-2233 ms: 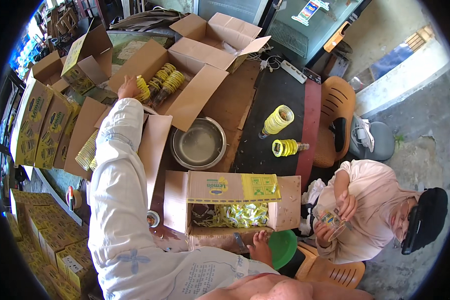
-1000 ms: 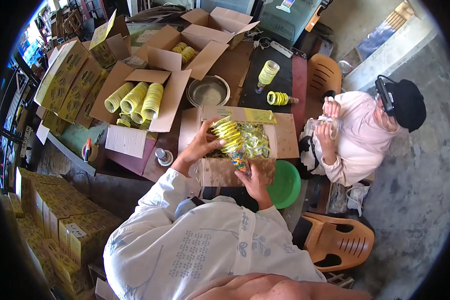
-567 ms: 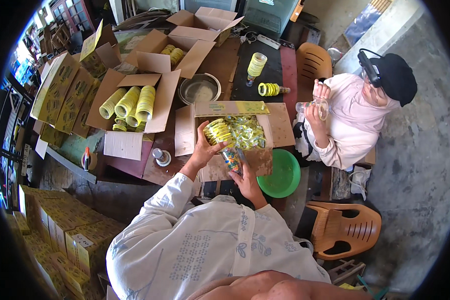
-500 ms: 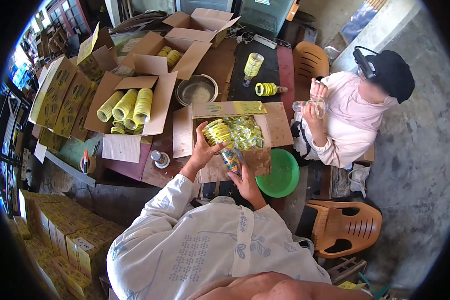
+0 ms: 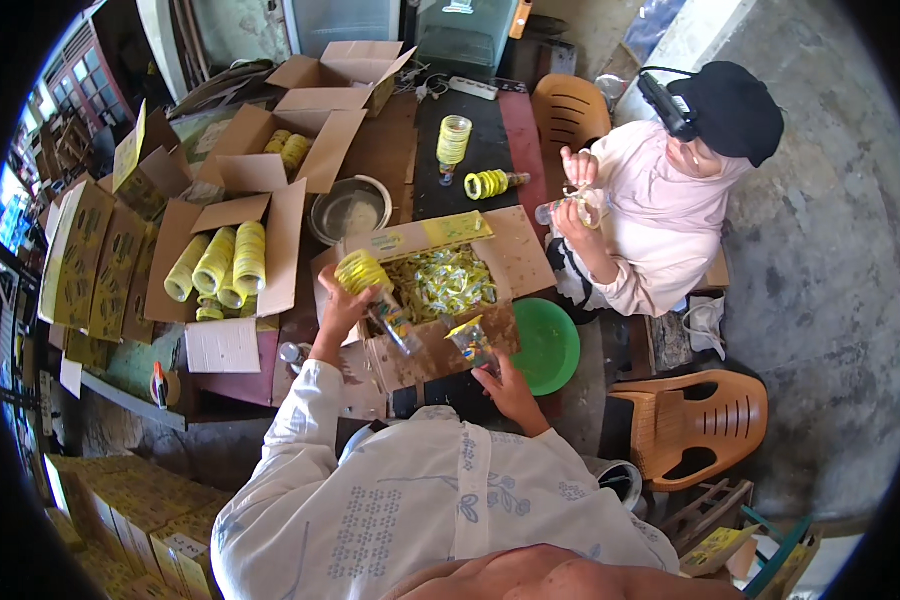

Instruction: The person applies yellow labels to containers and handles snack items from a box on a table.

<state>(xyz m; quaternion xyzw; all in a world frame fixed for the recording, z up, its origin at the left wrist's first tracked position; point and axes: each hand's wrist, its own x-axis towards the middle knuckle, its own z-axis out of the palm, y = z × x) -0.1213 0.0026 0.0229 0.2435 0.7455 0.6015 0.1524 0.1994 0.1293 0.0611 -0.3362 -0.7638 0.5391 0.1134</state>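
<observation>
My left hand (image 5: 342, 312) is closed around a stack of yellow rings (image 5: 360, 272) fitted on a clear, printed cylinder (image 5: 398, 328), tilted over the near left corner of an open carton (image 5: 425, 355). My right hand (image 5: 515, 393) grips the lower end of a small clear container (image 5: 473, 343) with a yellow rim and coloured patches, beside the carton's near flap. A gap separates the two held pieces. Yellow-and-clear wrapped pieces (image 5: 450, 282) fill the carton. Right of it lies a green basin (image 5: 552, 345).
Cartons with yellow ring stacks (image 5: 232, 262) stand left, near a metal bowl (image 5: 350, 208). Two more ringed cylinders (image 5: 452, 150) are at the back. A co-worker (image 5: 650, 210) handles a clear container at the right. An orange chair (image 5: 705, 425) stands near right.
My hands have moved apart: the left went left with the ringed cylinder, and the right now holds a separate small container. The whole view has shifted slightly.
</observation>
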